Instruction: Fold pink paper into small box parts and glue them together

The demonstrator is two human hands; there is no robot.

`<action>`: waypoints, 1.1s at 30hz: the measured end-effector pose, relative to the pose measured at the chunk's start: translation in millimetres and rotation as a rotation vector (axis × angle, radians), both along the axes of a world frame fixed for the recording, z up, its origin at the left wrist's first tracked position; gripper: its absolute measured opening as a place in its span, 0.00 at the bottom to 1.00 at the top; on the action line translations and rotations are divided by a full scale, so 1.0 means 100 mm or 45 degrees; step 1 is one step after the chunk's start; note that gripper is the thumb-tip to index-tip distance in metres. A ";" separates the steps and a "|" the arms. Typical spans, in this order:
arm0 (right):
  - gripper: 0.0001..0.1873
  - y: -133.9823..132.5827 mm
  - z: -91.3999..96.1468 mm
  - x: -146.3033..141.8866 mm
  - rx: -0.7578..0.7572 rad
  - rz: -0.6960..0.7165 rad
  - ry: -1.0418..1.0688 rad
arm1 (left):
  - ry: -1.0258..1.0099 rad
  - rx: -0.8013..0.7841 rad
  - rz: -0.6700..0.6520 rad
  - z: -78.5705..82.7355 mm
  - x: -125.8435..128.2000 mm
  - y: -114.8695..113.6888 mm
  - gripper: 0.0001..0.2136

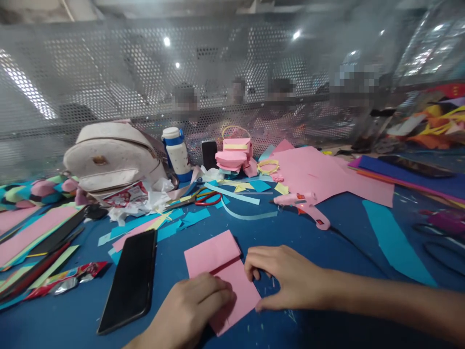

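Observation:
A folded pink foam sheet [214, 254] lies on the blue table in front of me. My left hand [189, 308] rests on its near left part, fingers curled and pressing down on the sheet. Beside it, my right hand [283, 276] presses the sheet's right edge with bent fingers and thumb. The fold line runs between the two hands.
A black phone [131, 278] lies left of the sheet. Further back are a pink glue gun [305, 203] with its cord, red-handled scissors [205, 198], paper strips, a white backpack [109, 157], a bottle [177, 152] and large pink sheets [319, 174]. A mesh screen stands behind.

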State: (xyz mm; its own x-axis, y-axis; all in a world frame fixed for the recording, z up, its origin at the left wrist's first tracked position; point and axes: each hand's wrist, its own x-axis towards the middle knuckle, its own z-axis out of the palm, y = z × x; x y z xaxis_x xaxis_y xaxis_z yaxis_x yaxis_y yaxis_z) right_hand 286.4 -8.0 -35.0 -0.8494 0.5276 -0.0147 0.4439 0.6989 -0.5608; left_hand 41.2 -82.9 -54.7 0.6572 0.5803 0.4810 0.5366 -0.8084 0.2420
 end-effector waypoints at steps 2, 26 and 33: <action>0.17 -0.01 -0.04 0.00 0.003 0.001 0.023 | -0.037 -0.027 0.007 -0.02 -0.02 0.01 0.15; 0.06 -0.12 -0.11 0.01 0.223 0.038 0.219 | 0.111 0.058 -0.004 -0.04 0.05 -0.01 0.12; 0.05 -0.10 -0.14 0.08 0.069 0.088 0.306 | 0.160 0.094 0.011 -0.05 0.02 0.01 0.12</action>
